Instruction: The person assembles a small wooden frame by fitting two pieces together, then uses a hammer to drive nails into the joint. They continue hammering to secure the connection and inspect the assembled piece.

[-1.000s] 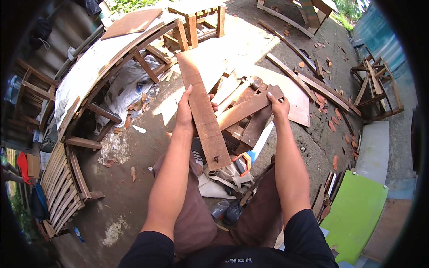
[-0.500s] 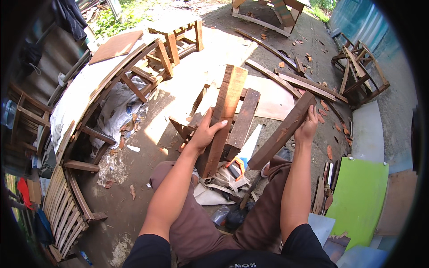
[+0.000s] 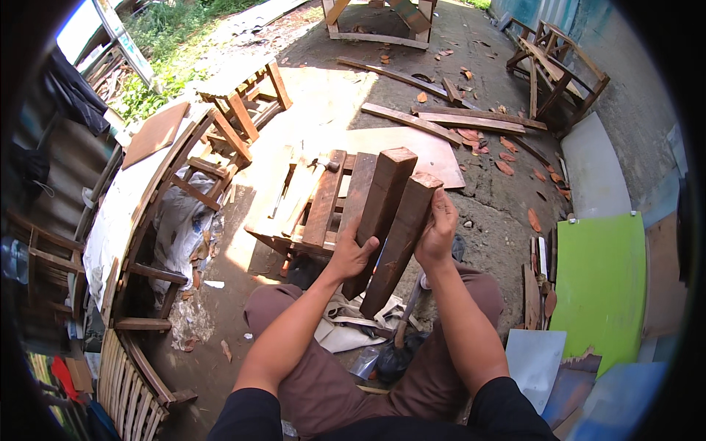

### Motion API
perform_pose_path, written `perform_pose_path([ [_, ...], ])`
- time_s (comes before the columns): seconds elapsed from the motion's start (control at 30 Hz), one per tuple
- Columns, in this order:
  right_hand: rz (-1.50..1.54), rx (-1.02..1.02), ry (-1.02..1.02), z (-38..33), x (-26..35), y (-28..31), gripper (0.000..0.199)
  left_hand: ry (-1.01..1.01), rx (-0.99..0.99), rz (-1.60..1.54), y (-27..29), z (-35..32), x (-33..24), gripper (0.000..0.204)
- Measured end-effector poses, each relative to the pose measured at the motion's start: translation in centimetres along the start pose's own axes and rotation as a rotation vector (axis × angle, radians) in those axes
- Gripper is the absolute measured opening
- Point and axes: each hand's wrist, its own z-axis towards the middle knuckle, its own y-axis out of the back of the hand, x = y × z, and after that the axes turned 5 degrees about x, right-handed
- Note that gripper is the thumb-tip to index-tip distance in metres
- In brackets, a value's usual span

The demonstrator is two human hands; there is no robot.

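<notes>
Two thick, dark brown wooden blocks stand side by side before me, tilted, their upper ends almost level. My left hand (image 3: 353,257) grips the left wooden block (image 3: 387,192), thumb across its near side. Around the outer edge of the right wooden block (image 3: 403,242) my right hand (image 3: 439,228) is closed, near its top. Just beyond them is a low slatted wooden bench (image 3: 323,209) with a hammer (image 3: 329,165) lying on top. Below the blocks, a pale cloth bag (image 3: 342,336) lies between my legs, partly hidden by them.
A long curved-looking workbench (image 3: 151,195) runs along the left, with a brown board (image 3: 156,134) on it. Loose planks (image 3: 471,121) and dry leaves lie on the ground ahead. A green panel (image 3: 599,287) leans at the right, and a wooden frame (image 3: 559,66) stands farther back.
The two blocks, held apart before, have come together side by side. My right hand moved left with its block. The view has shifted, revealing the hammer on the low bench.
</notes>
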Motion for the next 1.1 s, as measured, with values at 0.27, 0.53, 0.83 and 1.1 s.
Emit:
perform_pose_path([
  [0.27, 0.006, -0.014, 0.065, 0.7, 1.1, 0.9, 0.039, -0.043, 0.029, -0.094, -1.3, 0.1, 0.7, 0.09],
  [0.53, -0.126, -0.032, 0.068, 0.6, 0.6, -0.1, 0.036, -0.006, 0.0, -0.129, -1.3, 0.0, 1.4, 0.104],
  [0.83, -0.405, -0.219, 0.224, 0.0, -0.9, 0.2, 0.033, 0.234, 0.069, -0.093, -1.2, 0.1, -2.2, 0.1],
  [1.1, -0.517, -0.076, 0.249, 0.4, -0.4, 0.0, 0.049, 0.113, 0.026, 0.014, -1.9, -0.2, -2.2, 0.098],
])
